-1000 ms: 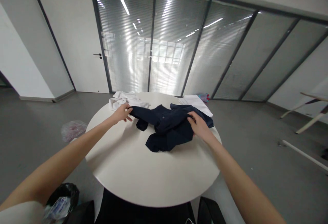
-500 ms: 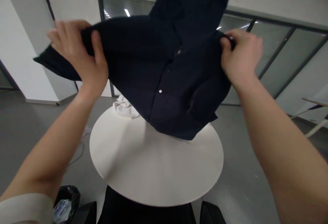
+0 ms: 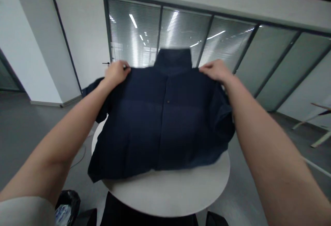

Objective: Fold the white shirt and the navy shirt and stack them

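A dark navy short-sleeved shirt (image 3: 144,119) with a collar and a buttoned front hangs spread out between my two hands. My left hand (image 3: 117,72) pinches its shoulder on the left side, and my right hand (image 3: 216,71) pinches the opposite shoulder. The collar stands up between them. The hem hangs over the round white table (image 3: 176,195) and covers much of its top; I cannot tell whether the cloth touches the surface. One sleeve dangles behind my left forearm, the other is bunched beside my right forearm.
A bin with a black liner (image 3: 71,198) stands on the floor at lower left, near a thin cable (image 3: 82,157). Glass partitions with blinds (image 3: 137,33) and a white door (image 3: 85,29) rise behind the table. Pale furniture legs (image 3: 320,138) show at the right.
The shirt has come down and its collar is lower. Both hands have moved lower and inward along the shoulders, and the front now hangs flatter. The white cloth on the table is now hidden.
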Available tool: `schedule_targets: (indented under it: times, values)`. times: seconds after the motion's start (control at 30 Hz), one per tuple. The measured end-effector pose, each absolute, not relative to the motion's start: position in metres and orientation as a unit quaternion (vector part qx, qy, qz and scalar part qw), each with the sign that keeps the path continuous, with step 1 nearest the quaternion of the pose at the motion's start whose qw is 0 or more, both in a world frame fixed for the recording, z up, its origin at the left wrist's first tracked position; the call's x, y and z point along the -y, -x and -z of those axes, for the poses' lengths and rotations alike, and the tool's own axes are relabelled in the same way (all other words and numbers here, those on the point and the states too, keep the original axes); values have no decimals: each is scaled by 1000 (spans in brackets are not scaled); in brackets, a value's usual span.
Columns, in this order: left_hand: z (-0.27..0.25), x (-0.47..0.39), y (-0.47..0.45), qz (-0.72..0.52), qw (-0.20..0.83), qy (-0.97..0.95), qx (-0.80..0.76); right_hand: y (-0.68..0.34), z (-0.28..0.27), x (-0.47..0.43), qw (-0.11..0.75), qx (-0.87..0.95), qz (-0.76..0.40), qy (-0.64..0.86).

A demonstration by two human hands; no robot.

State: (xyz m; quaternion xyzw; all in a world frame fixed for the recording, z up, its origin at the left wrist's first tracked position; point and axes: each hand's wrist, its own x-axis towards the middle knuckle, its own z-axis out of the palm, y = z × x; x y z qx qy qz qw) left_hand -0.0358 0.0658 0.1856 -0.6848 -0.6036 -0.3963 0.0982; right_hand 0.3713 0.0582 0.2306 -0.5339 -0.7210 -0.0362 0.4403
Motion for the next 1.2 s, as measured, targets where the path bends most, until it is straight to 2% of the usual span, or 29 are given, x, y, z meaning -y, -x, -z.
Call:
schedule_targets:
  times: [0.03, 0.07, 0.2, 0.3, 0.37, 0.5, 0.63, 0.73, 0.93, 1.07, 1.2]
  values:
    - [-152, -76, 31, 364, 72, 702, 608, -364, -192, -63, 310, 721, 29, 619]
    - [-116, -84, 27, 316, 39, 730, 605, -358, -152, -64, 255, 721, 11, 644]
    - [7, -100, 23, 186, -43, 775, 602, -346, -16, -60, 128, 715, -35, 686]
    - [49, -104, 28, 135, -63, 780, 608, -346, 33, -60, 61, 696, -40, 715]
    - [55, -107, 29, 133, -43, 777, 614, -342, 43, -64, 50, 686, -17, 725]
    - [50, -106, 14, 237, 32, 805, 544, -320, 51, -73, 76, 712, 19, 697]
    - [63, -96, -26, 278, -72, 880, 378, -294, 76, -81, 39, 745, -59, 663]
    - [85, -91, -57, 247, -110, 900, 341, -282, 95, -90, 28, 730, -57, 681]
    - [113, -95, -80, 109, -69, 910, 395, -294, 85, -82, 80, 745, -10, 662]
    - [113, -95, -79, 105, -57, 909, 400, -320, 56, -22, 86, 790, 24, 606]
    - [112, -93, -79, 95, -53, 907, 406, -340, 40, 54, 29, 785, 11, 619]
